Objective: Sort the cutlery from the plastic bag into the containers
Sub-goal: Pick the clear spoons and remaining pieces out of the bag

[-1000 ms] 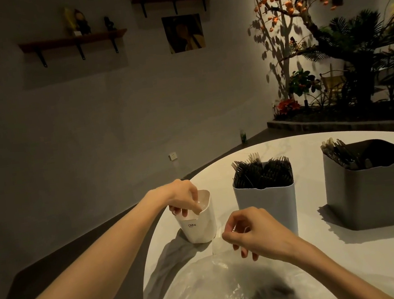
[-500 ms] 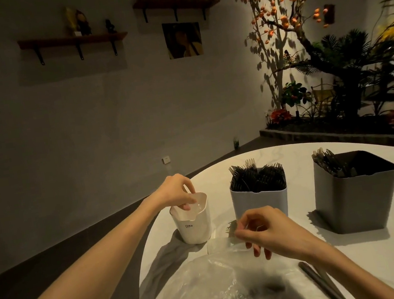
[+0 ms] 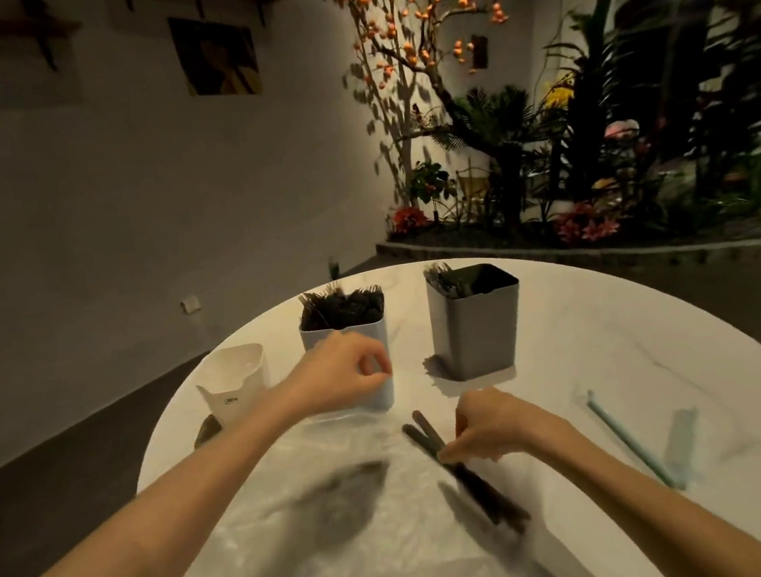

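Observation:
A clear plastic bag (image 3: 357, 551) lies at the near table edge with a dark heap of cutlery (image 3: 344, 494) inside. Two long dark cutlery pieces (image 3: 485, 493) lie at the bag's right side, and my right hand (image 3: 490, 424) pinches them near their middle. My left hand (image 3: 347, 376) hovers with curled fingers in front of the white container (image 3: 383, 393) full of black forks; nothing shows in it. A small white cup (image 3: 235, 382) stands to the left. A grey container (image 3: 472, 329) with a few pieces stands to the right.
The round white table (image 3: 622, 352) drops off close on the left and near side. A thin teal stick (image 3: 629, 439) lies on its right part. Beyond the table are a grey wall and a planted bed with an orange-lit tree (image 3: 421, 38).
My left hand has left the small white cup and moved right, in front of the fork container. My right hand has shifted right from the bag's mouth onto the two dark pieces.

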A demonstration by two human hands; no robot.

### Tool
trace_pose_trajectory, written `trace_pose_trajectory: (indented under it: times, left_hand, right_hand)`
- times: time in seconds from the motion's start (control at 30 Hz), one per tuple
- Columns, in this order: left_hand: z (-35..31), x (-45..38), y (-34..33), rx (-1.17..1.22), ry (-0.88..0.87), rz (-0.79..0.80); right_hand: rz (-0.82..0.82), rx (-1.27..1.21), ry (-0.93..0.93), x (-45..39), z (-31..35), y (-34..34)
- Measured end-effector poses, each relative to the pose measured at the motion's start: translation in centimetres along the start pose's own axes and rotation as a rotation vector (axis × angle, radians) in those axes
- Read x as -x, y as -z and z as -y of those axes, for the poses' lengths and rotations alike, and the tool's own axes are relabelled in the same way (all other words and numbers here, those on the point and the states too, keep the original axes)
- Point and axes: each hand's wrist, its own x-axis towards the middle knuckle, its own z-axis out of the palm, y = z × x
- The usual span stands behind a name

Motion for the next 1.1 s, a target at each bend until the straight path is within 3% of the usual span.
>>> trace_pose_trajectory:
  times: [0.2, 0.4, 0.5, 0.6, 0.7, 0.87, 1.1]
  left_hand:
    - [-3.7, 0.6, -6.4, -0.105, -0.048, 0.258]
    - [-5.5, 0.9, -8.4, -0.149, -0.149, 0.288]
    - [-6.1, 0.7, -8.2, 0.169, -0.065, 0.219]
    - [-7.5, 1.0, -7.0, 0.766, 0.067, 0.107]
    - [-9.4, 1.7, -5.6, 1.156, 0.138, 0.169]
    - [-10.1, 2.1, -4.3, 1.333, 0.092, 0.245]
    - [-9.3, 2.0, -3.9, 1.385, 0.101, 0.281]
  right_hand:
    - [0.020, 0.031, -0.022, 1.8, -0.5, -3.3]
    - [-0.004, -0.149, 0.124, 3.5, -2.0, 0.7]
    - [-0.158, -0.391, 0.220, 4.9, -2.8, 4.4]
    - [-0.339, -0.833, 0.333, 6.1, -3.4, 7.7]
    - [-0.371, -0.817, 0.374, 6.2, -2.7, 8.1]
    - [-0.468, -0.842, 0.402, 5.2, -1.8, 6.8]
    - [-0.417, -0.939, 0.388, 5.0, -1.2, 7.2]
